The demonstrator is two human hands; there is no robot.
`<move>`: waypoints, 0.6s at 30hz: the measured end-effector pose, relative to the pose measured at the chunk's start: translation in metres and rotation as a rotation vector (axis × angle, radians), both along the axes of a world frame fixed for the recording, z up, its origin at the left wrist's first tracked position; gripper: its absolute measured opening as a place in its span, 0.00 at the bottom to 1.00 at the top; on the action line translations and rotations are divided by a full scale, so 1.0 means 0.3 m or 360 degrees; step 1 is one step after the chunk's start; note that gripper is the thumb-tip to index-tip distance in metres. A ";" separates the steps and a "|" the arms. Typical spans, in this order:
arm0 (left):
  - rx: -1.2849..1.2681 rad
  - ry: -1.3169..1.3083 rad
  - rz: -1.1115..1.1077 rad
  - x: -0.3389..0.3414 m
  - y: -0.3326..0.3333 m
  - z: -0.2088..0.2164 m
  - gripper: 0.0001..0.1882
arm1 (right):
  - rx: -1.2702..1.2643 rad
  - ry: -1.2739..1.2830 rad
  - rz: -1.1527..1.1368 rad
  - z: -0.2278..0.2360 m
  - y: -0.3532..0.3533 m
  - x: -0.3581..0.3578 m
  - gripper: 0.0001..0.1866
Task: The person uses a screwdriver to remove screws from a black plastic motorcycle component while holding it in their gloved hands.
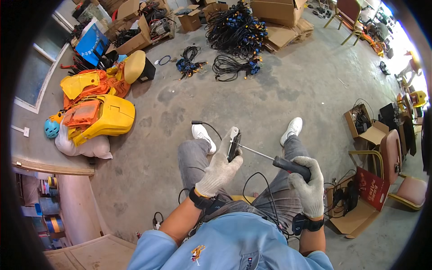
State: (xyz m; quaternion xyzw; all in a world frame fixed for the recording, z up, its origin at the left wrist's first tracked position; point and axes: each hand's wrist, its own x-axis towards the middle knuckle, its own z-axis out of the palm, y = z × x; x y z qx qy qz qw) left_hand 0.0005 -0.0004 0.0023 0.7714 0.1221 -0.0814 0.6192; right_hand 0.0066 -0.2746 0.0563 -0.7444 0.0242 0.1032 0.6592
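My left hand [216,174], in a pale knitted glove, is closed around a narrow black device [235,145] with a light-coloured strip along one side. What kind of device it is, I cannot make out. A thin black cable [211,128] with a plug on its end sticks out beyond that hand, over my white shoe. My right hand [309,185], gloved as well, grips the dark handle of a screwdriver [290,167]. The metal shaft points left, and its tip meets the side of the black device. More black cable [266,179] loops over my lap.
A heap of black cables with blue connectors [236,31] lies ahead, with smaller bundles beside it. Yellow and orange plastic shells [110,114] are piled at left. An open cardboard box [355,216] and chairs [391,148] stand at right. More cartons [274,11] sit at the back.
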 end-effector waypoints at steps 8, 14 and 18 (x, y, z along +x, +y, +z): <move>-0.0015 -0.0018 0.0013 -0.009 -0.012 0.002 0.45 | -0.0023 -0.0032 0.0002 -0.002 -0.011 -0.007 0.20; 0.0103 -0.0083 -0.0029 -0.010 -0.006 -0.016 0.45 | 0.0062 0.0009 -0.0032 -0.017 -0.015 -0.008 0.21; 0.0185 -0.0001 -0.0110 -0.017 -0.001 -0.003 0.44 | 0.0196 0.0113 -0.0116 -0.005 -0.011 -0.001 0.22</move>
